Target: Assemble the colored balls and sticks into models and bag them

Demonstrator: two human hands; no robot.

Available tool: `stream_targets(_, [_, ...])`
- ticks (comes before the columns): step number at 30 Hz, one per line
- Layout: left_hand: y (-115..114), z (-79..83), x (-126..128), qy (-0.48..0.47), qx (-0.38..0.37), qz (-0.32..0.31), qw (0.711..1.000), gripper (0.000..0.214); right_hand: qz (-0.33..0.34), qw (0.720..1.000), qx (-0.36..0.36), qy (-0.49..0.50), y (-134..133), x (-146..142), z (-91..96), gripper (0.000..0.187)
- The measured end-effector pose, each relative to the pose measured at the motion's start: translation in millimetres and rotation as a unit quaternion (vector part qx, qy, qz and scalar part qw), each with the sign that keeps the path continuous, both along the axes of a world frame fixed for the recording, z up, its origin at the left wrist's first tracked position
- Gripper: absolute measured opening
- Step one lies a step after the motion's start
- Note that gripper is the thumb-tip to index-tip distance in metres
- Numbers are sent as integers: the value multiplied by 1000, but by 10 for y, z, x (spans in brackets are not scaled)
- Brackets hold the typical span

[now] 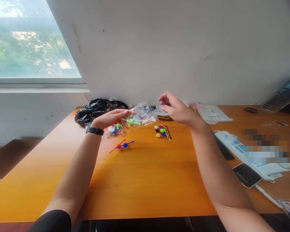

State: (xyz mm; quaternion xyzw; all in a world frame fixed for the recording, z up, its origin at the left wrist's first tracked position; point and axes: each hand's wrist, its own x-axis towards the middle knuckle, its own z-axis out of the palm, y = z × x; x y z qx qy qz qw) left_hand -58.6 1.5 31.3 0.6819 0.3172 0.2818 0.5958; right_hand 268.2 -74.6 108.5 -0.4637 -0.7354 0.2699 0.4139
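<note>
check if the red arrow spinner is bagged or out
Out: the red arrow spinner lies directly on the tabletop, beside the blue spinner, with no bag visible around it.

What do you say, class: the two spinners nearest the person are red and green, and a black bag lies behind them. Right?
Not quite: the head view shows the red spinner beside a blue spinner, not a green one. The black bag does lie behind them.

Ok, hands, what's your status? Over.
Left hand holding clear bag. Right hand raised, grip unclear. Red spinner beside blue spinner. Black bag behind left hand.
</note>
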Motion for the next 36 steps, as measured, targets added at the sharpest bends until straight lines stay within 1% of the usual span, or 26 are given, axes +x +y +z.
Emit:
stream_targets(2, [7, -2, -3, 7, 2, -3, 1000, 47, 23, 999, -27, -37, -27, -5, 5, 25])
stream_targets(4, [5, 4, -2, 18, 4, -9, 1000, 46, 31, 997, -33, -69, -59, -8, 11, 37])
stream_targets(5, [1, 9, 0, 24, 4, -11, 1000, 46, 30, 995, -28, -89, -74, -6, 15, 37])
stream_targets(7, [-12, 22, 6, 35, 7, -14, 999, 46, 26, 989, -29, -146, -95, 9, 21, 30])
stream_targets(10, [-42, 43, 18, 46, 17, -11, 999, 46, 8, 973, -71, -221, -98, 47, 28, 32])
stream_targets(12, [-61, 55, 22, 51, 23, -7, 998, 46, 4, 965, -89, -245, -85, 73, 30, 32])
stream_targets(16, [-82, 76, 22, 52, 31, -2, 998, 48, 20, 960, -82, -269, -69, 101, 26, 31])
stream_targets(19, [-84, 87, 30, 60, 33, -8, 998, 48, -8, 950, -103, -295, -94, 72, 17, 35])
stream_targets(21, [-87, 94, 46, 65, 35, -14, 997, 48, -18, 950, -116, -289, -114, 29, -2, 43])
stream_targets(23, [-96, 102, 66, 65, 39, -18, 997, 48, -18, 957, -110, -268, -119, -15, -37, 50])
stream_targets(24, [-102, 108, 75, 64, 41, -20, 997, 47, -16, 961, -102, -256, -115, -33, -57, 51])
stream_targets(26, [-118, 125, 89, 66, 41, -22, 997, 46, -12, 971, -76, -226, -98, -56, -92, 45])
stream_targets(28, [-132, 142, 95, 70, 39, -21, 997, 46, -13, 980, -37, -194, -85, -67, -107, 33])
stream_targets(30, [-137, 153, 94, 67, 34, -21, 997, 46, -15, 985, -4, -170, -85, -75, -95, 21])
stream_targets(32, [-132, 154, 87, 58, 26, -23, 998, 48, -12, 989, 11, -146, -92, -83, -67, 12])
stream_targets(36, [-103, 132, 59, 27, 18, -31, 999, 51, 15, 995, 10, -95, -80, -77, -17, 14])
